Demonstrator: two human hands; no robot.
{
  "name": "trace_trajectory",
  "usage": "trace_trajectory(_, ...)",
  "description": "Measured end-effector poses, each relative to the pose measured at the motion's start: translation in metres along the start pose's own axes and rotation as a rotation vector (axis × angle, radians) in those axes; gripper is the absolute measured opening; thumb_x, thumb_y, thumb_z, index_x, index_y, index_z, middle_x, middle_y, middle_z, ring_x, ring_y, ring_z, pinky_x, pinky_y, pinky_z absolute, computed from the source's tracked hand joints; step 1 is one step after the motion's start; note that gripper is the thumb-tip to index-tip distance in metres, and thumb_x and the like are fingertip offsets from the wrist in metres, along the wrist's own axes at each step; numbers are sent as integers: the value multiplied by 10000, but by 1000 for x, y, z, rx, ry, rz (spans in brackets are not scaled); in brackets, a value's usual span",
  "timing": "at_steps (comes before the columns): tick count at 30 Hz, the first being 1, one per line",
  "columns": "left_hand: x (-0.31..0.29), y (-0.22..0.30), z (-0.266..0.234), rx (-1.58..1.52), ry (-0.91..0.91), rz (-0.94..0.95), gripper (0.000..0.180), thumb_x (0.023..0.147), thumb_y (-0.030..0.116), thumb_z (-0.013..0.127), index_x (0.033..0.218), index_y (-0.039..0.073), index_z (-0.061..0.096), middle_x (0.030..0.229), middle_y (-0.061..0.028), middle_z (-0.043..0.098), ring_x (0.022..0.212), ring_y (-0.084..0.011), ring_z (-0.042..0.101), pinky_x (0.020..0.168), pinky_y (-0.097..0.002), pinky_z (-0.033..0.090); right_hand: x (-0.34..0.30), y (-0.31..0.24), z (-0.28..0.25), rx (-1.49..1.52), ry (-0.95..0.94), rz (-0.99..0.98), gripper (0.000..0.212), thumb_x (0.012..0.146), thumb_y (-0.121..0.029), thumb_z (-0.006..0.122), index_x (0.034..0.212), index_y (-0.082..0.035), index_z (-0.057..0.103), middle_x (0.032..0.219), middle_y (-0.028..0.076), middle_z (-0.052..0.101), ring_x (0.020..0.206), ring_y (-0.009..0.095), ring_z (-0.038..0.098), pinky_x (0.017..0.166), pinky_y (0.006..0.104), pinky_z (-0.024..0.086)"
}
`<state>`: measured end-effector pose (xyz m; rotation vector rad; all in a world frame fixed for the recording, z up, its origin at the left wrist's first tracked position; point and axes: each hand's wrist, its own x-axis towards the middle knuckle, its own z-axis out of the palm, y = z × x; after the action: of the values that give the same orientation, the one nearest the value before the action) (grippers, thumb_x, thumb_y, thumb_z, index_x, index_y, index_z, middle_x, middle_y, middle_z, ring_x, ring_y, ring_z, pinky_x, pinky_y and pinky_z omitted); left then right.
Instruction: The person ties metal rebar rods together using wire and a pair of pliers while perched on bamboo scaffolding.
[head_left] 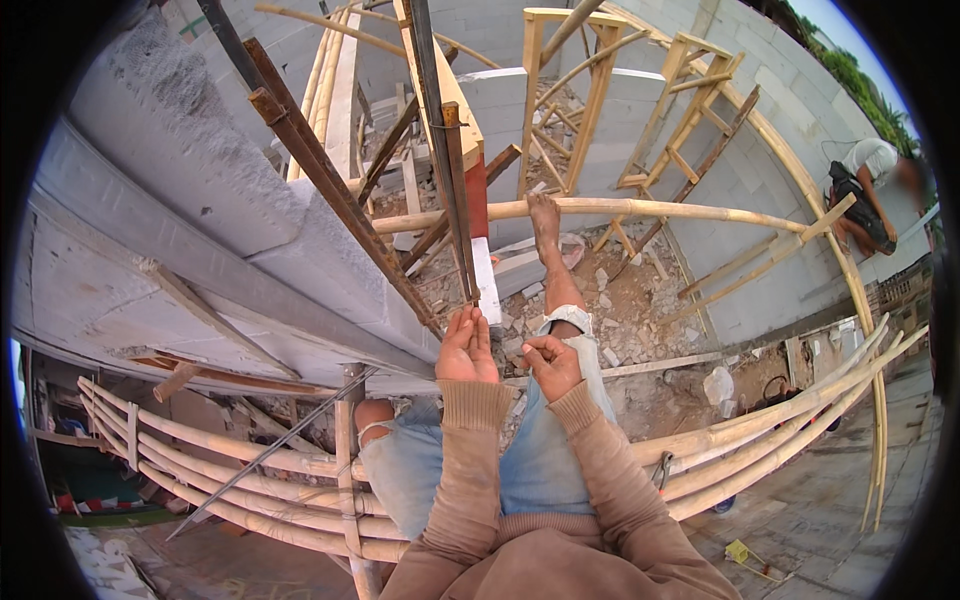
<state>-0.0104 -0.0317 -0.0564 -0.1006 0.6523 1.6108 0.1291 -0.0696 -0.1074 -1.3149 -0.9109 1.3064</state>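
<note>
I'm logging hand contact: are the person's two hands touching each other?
Apart. The head view shows a gap between the left hand and the right hand, with background visible through it.

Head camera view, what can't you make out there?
All in the head view:
Whether the right hand pinches anything: too small to tell.
The back of the left hand: turned away, hidden by its upturned palm.
The wearer's left foot: out of sight beneath the bent left knee.
The other person's head: blurred.
</note>
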Motion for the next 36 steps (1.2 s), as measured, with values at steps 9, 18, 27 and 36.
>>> trace_trajectory(9, 0, 4, 3, 1, -32, -30, 294, 887, -57, 567, 1181, -51, 566, 1087, -98, 625, 989, -179, 611, 919, -306, 522, 0, 1, 0, 4, 1, -1, 112, 935, -72, 639, 974, 32, 650, 797, 49, 680, 718, 95, 624, 665, 238, 492)
trace_trajectory(18, 13, 9, -6, -122, -152, -193, 263, 896, -71, 539, 1129, 25, 613, 1037, -83, 665, 945, -202, 636, 825, -343, 550, 3, 2, 1, -17, -15, 21, 112, 935, -73, 639, 974, 31, 650, 781, 42, 675, 703, 91, 621, 649, 236, 487)
trace_trajectory(27, -1, 20, 7, -280, 42, -274, 307, 929, -38, 497, 1198, 64, 604, 1058, -114, 672, 807, -152, 670, 611, -272, 559, 6, 11, -6, 18, 1, 18, 111, 931, -74, 642, 970, 30, 649, 780, 41, 674, 697, 95, 626, 648, 242, 493)
trace_trajectory(36, 7, 8, 2, -91, -132, -156, 309, 975, 30, 473, 1261, 94, 571, 938, -34, 655, 656, -82, 556, 483, -229, 430, 8, 10, -4, -24, -15, 12, 122, 935, -93, 644, 960, 26, 648, 791, 54, 677, 704, 104, 633, 648, 248, 496)
